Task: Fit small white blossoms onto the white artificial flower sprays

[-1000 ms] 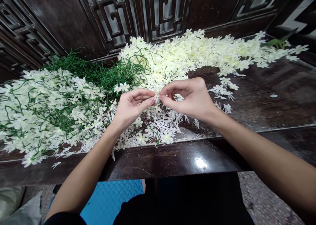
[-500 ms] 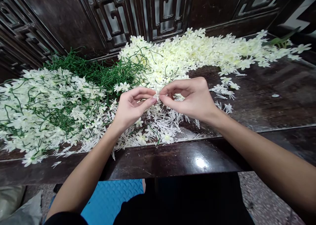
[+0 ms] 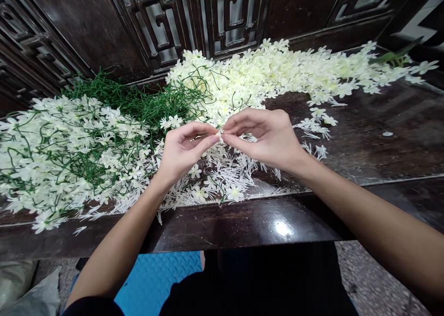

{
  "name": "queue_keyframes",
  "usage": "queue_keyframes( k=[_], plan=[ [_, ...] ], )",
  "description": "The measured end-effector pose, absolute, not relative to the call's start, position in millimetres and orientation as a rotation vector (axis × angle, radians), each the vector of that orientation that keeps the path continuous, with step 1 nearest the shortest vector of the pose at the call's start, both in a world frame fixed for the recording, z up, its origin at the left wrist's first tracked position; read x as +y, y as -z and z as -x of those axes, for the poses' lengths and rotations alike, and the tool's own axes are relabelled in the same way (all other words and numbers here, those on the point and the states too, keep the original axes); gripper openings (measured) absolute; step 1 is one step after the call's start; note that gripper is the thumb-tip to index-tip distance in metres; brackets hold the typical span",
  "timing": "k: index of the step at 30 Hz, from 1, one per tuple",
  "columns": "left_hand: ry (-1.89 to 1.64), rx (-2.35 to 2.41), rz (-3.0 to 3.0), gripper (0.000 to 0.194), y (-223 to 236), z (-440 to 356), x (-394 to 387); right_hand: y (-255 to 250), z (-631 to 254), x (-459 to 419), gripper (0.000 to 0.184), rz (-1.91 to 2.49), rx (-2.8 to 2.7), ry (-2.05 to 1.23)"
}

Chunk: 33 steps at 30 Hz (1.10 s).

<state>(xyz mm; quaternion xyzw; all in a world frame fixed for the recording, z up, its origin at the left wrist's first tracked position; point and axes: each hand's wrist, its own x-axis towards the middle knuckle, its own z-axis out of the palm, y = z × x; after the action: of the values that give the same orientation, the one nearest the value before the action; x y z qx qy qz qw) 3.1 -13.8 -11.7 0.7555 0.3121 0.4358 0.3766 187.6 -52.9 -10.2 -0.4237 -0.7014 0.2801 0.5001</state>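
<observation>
Between my two hands, at the fingertips, is a small white artificial flower [image 3: 219,133], mostly covered by the fingers. My left hand [image 3: 185,147] pinches it from one side with thumb and fingers. From the other side my right hand [image 3: 265,133] pinches it too, fingertips almost meeting the left ones. Below the hands lie loose white stamens [image 3: 231,170] in thin strands, with a few open blossoms [image 3: 235,193] among them. Behind the hands spreads a heap of cream-white flower heads [image 3: 256,73].
White flowers on green stems [image 3: 69,149] are piled at the left. Bare green stems [image 3: 138,101] lie behind them in a tangle. A carved dark wood back panel [image 3: 239,15] rises behind the dark wooden bench [image 3: 381,145]. A blue textured surface [image 3: 156,279] shows below.
Both hands stay at nearly the same spot. The fingertips have shifted slightly around the small flower, and less of it shows. The piles have not moved.
</observation>
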Motion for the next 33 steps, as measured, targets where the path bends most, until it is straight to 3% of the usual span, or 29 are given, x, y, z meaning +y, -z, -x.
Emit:
queue_keyframes(
  k=[15,22,26,33],
  plan=[
    [-1.116,0.785,-1.938,0.008,9,-5,-20,12,-190,-51,0.009,1.060,-1.660,-0.717],
    [-1.256,0.876,-1.921,0.007,8,-5,-19,9,-193,-49,0.017,1.063,-1.602,-0.944],
    [-1.266,0.803,-1.894,0.010,10,-5,-18,12,-194,-46,0.032,1.023,-1.707,-1.170],
    [-1.271,0.712,-1.960,0.013,12,-5,-17,20,-189,-45,0.021,0.868,-1.408,-1.303]
  ],
)
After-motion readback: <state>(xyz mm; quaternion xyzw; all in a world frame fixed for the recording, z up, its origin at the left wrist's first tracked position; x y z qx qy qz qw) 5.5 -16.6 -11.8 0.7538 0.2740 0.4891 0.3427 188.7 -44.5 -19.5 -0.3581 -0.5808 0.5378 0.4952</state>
